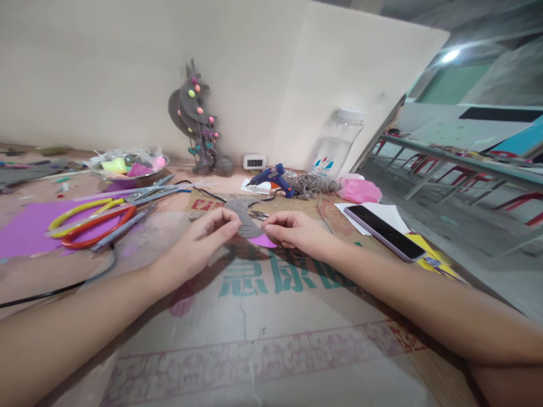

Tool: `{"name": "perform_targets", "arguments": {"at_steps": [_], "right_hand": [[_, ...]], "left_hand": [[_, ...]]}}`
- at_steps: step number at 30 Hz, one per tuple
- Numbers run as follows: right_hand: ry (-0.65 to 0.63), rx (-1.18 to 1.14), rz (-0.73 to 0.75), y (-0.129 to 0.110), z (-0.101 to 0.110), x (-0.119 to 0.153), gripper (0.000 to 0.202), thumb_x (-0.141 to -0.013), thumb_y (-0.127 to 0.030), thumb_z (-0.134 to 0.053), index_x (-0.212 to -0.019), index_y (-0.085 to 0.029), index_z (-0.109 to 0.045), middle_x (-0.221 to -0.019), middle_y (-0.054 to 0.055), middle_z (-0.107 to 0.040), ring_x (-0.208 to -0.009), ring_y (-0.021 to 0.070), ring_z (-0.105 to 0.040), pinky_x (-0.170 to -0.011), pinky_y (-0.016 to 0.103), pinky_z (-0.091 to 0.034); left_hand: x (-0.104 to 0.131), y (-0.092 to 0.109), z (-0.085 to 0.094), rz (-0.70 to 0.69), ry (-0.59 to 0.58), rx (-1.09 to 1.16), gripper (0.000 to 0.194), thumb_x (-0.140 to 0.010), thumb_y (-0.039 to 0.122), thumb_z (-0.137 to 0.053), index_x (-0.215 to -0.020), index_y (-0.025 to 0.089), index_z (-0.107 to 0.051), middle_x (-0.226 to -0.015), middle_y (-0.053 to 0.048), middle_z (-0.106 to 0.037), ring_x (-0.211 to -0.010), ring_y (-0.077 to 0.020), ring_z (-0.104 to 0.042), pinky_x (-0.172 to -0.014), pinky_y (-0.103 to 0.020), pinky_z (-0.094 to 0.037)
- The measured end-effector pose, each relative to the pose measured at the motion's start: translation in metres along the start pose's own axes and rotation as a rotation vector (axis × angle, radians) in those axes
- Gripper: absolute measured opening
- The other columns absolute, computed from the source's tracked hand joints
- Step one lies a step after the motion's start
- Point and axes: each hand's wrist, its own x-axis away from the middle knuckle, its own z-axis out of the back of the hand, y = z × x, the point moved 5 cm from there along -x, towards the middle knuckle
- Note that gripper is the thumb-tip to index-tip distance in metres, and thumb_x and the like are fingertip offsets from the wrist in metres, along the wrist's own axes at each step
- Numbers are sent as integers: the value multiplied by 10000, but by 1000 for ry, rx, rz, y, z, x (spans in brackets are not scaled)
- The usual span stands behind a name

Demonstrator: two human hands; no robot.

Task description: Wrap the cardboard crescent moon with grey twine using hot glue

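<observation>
Two forearms (106,316), left grip (206,237) pinched on one grey piece (246,217), right grip (299,233) unclear

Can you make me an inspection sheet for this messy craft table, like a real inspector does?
Surface: printed cardboard under the hands.
Job's things: gray yarn-wrapped piece, with purple showing at its near edge.
Clutter: scissors on the left, glue gun behind the hands, phone on the right.
Hands: left hand holds the gray piece; right hand is at its other side, grip unclear.
Cables: black cable runs off the picture's left edge.
Surroundings: pale wall behind; another table far right.
</observation>
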Motion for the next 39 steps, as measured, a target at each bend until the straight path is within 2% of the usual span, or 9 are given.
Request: {"name": "perform_targets", "arguments": {"at_steps": [4,8,13,17,21,26,29,32,39], "right_hand": [[8,27,-45,2,-2,1,230,-796,-323,-551,-920,-141,-619,-590,-45,-487,-428,37,-334,-402,193,-241],[212,-36,25,-2,7,4,221,-844,-246,-451,-1052,-205,-515,-660,-43,-481,-435,53,-372,-415,204,-305],[390,-128,206,-15,18,10,149,-869,-342,-475,-967,-240,-427,-639,-61,-355,-479,73,-359,-450,216,-329],[442,-186,250,-19,23,11,149,-857,-346,-499,-908,-227,-426,-607,-71,-367,-470,69,-338,-440,205,-285],[348,-122,184,-18,21,10,161,-879,-359,-454,-884,-199,-462,-538,-69,-435,-437,66,-329,-433,201,-249],[222,109,115,-18,9,11,348,-907,-460,-361,-763,-176,-502,-552,-41,-462,-460,75,-369,-459,210,-282],[229,176,116,-19,4,12,309,-891,-466,-393,-847,-181,-504,-633,-36,-495,-474,73,-384,-476,212,-307],[216,161,92,-16,1,12,296,-862,-477,-453,-933,-190,-476,-666,-41,-505,-482,73,-394,-470,209,-309],[-46,-23,-30,-4,-13,8,262,-843,-422,-494,-855,-164,-533,-575,-46,-530,-412,41,-325,-397,185,-225]], "left_hand": [[0,2,7,9,94,-78,239,-864,368,-434,-727,217,-558,-723,11,-567,-746,-167,-527,-717,-265,-436],[-2,-4,11,-13,125,-40,250,-874,371,-418,-728,222,-556,-739,13,-556,-769,-171,-537,-726,-270,-431],[-3,-6,14,-31,147,-12,262,-884,363,-400,-719,221,-546,-752,6,-550,-790,-169,-536,-742,-272,-422],[-2,-4,14,-38,161,-61,285,-889,366,-385,-723,222,-566,-732,3,-559,-768,-179,-542,-743,-292,-425],[-2,-2,16,-43,189,-64,294,-898,375,-368,-765,225,-583,-770,0,-594,-814,-188,-566,-790,-309,-435],[0,-1,21,-63,274,11,254,-895,379,-394,-835,225,-586,-890,-10,-619,-880,-184,-596,-838,-308,-451],[2,2,19,-88,254,5,255,-892,385,-406,-869,223,-601,-923,-15,-641,-905,-188,-600,-855,-312,-449],[5,7,18,-111,247,-68,235,-880,370,-434,-868,226,-620,-905,-10,-661,-896,-191,-601,-833,-310,-461],[4,7,11,-143,164,-134,216,-856,353,-498,-839,234,-677,-887,-2,-706,-890,-178,-623,-822,-294,-475]]}}
